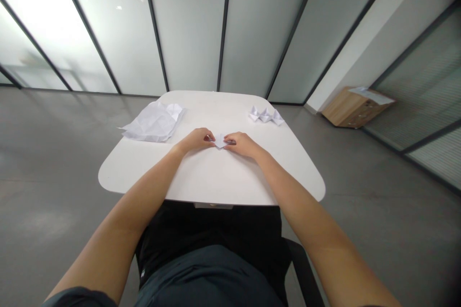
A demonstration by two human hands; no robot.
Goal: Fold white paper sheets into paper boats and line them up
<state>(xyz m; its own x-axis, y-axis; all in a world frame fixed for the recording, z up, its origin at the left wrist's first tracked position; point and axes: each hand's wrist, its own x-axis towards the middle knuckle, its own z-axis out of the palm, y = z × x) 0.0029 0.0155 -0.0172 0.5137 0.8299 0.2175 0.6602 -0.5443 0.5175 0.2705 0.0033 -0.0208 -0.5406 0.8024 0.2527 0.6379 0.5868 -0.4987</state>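
Note:
A small folded piece of white paper [220,141] lies on the white table [212,177], near its middle. My left hand [197,139] pinches the paper's left side with curled fingers. My right hand [242,143] presses and pinches its right side. Both hands rest on the tabletop, fingertips almost meeting over the paper. Part of the paper is hidden under my fingers.
A loose pile of creased white sheets [153,122] sits at the table's far left. Three small folded paper shapes [265,115] stand in a row at the far right. A wooden cabinet [355,106] stands on the floor to the right, by the glass wall.

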